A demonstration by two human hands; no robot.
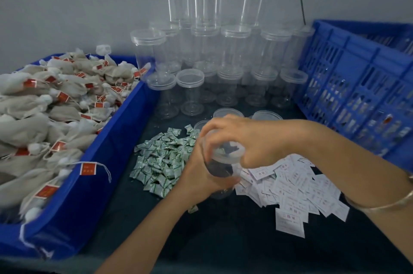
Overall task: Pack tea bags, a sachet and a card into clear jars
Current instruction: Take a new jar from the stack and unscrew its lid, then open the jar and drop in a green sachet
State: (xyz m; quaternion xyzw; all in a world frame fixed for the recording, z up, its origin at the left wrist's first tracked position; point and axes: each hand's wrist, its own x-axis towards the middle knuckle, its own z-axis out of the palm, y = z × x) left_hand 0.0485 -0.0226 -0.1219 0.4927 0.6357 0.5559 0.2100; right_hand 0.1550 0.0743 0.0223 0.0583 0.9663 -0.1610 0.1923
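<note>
Left hand [199, 176] comes in from the near edge with the forearm angled up and right, fingers wrapped round the lower body of a clear jar [220, 163] and gripping it. Right hand [243, 139] reaches in from the right with the wrist bent down, fingers curled over the jar's top rim and clasping it. Blur hides whether a lid is on. The jar is held tilted at centre, above the dark table [223, 240], between the sachets [161, 162] to its left and the cards [292, 189] to its right. There is a thin bangle [380, 204] on the right wrist.

Tea bags [44, 113] are heaped in the blue bin [107, 162] at left. Their red tags [88, 168] carry yellow marks, unreadable. The cards have printed lines and the sachets green print, both too blurred to read. Empty stacked jars [207, 50] stand at the far wall, with a blue crate [357, 77] at right.
</note>
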